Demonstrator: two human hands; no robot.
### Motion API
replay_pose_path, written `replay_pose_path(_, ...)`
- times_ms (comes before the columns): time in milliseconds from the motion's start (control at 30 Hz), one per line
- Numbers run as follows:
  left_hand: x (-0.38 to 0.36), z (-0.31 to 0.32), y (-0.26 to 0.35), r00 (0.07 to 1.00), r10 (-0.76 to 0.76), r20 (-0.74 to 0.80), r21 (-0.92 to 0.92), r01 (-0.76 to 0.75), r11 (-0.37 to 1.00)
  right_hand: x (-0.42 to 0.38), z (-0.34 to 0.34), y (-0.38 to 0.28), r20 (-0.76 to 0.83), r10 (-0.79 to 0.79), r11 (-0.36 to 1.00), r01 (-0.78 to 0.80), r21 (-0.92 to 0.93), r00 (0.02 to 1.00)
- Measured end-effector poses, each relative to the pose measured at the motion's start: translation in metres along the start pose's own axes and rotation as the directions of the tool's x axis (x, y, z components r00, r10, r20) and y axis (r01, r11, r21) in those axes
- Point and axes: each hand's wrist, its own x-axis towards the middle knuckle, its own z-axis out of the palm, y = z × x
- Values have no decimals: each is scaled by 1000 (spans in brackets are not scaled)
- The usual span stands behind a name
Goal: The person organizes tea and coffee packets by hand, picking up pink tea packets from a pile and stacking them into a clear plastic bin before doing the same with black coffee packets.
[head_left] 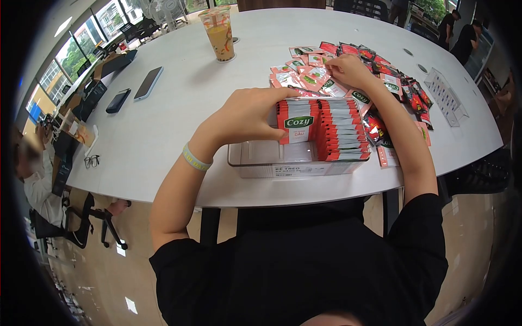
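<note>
White tabletop [130, 157] spreads before us, a clear box [250, 171] near its near edge, long axis running left to right. Our left hand [239, 117] clamps the left row of packets [298, 129], thumb at the front and fingers behind; these stand upright around the middle of the box. The right row of packets [342, 136] runs from the far wall to the near wall by the box's right end. Beyond the box's far right corner lie the loose packets [312, 79], nearer our right hand [349, 70]. Its fingers reach in among them; we cannot tell whether they pinch one.
</note>
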Motion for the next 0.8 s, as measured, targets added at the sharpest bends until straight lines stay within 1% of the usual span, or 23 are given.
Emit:
replay_pose_path(33, 0, 0, 1, 1000, -13, 6, 29, 13, 1000, -1, 0, 0, -2, 2, 1000, -2, -1, 1000)
replay_pose_path(100, 0, -1, 4, 1000, -21, 13, 34, 20, 999, 0, 0, 2, -18, 55, 996, -54, 67, 998)
replay_pose_path(133, 0, -2, 5, 999, -31, 19, 38, 30, 999, 0, 0, 3, -20, 53, 996, -51, 67, 998)
replay_pose_path(167, -1, -3, 6, 999, -33, 17, 41, 32, 999, -1, 0, 4, 1, 13, 1000, -13, -18, 1000)
replay_pose_path(200, 0, -5, 7, 996, -70, 49, 25, 68, 997, 0, -1, 4, 23, -26, 994, 28, -104, 999)
replay_pose_path(233, 0, -8, 8, 991, -105, 78, 14, 105, 994, 1, -2, 4, 14, -34, 994, 35, -106, 999)
replay_pose_path(267, 1, -8, 5, 992, -108, 70, 25, 107, 994, 0, -2, 1, -4, 38, 993, -38, -110, 999)
replay_pose_path(300, 1, -8, 3, 996, -93, 16, -114, 94, 989, 2, -4, -4, -24, 108, 988, -110, -110, 994)
replay_pose_path(333, 1, -9, 1, 996, -86, -34, -253, 74, 964, 2, -6, -9, -34, 103, 989, -106, -104, 994)
replay_pose_path(367, 0, -13, 0, 988, -152, 34, -390, 153, 908, 3, -10, -12, -105, 173, 982, -164, 94, 979)
replay_pose_path(400, 0, -14, -6, 987, -160, 32, -383, 161, 910, 6, -12, -15, -156, 253, 935, -199, 293, 955)
replay_pose_path(433, 2, -15, -15, 987, -160, 10, -590, 135, 796, 11, -7, -12, -209, 277, 913, -189, 362, 938)
replay_pose_path(467, 3, -16, -24, 986, -167, -11, -765, 99, 636, 14, -3, -13, -208, 271, 910, -180, 373, 940)
replay_pose_path(500, 5, -19, -29, 974, -225, 37, -827, 156, 541, 18, -8, -18, -87, 313, 743, -187, 643, 946)
replay_pose_path(533, 7, -18, -39, 972, -232, 25, -823, 152, 548, 23, -13, -22, 41, 309, 502, -200, 841, 950)
replay_pose_path(567, 9, -11, -52, 961, -275, -30, -852, 120, 510, 28, -16, -27, 127, 262, 447, -237, 863, 957)
replay_pose_path(600, 10, -5, -63, 945, -318, -81, -878, 83, 471, 30, -24, -45, 152, 213, 376, -224, 899, 965)
replay_pose_path(633, 15, 0, -68, 926, -366, -86, -865, 113, 489, 34, -23, -56, 201, 185, 322, -252, 913, 962)
replay_pose_path(667, 18, 7, -72, 925, -368, -96, -865, 105, 490, 38, -21, -66, 251, 155, 266, -285, 921, 956)
replay_pose_path(700, 21, 14, -75, 924, -364, -116, -847, 99, 523, 44, -20, -75, 252, 149, 272, -285, 919, 956)
replay_pose_path(733, 24, 22, -78, 924, -359, -134, -827, 95, 554, 49, -18, -83, 295, 85, 231, -307, 923, 952)
replay_pose_path(767, 28, 30, -80, 913, -369, -174, -825, 69, 560, 51, -15, -90, 337, 22, 187, -335, 923, 941)
replay_pose_path(800, 32, 35, -84, 912, -371, -174, -828, 69, 557, 53, -11, -92, 341, 21, 187, -339, 922, 940)
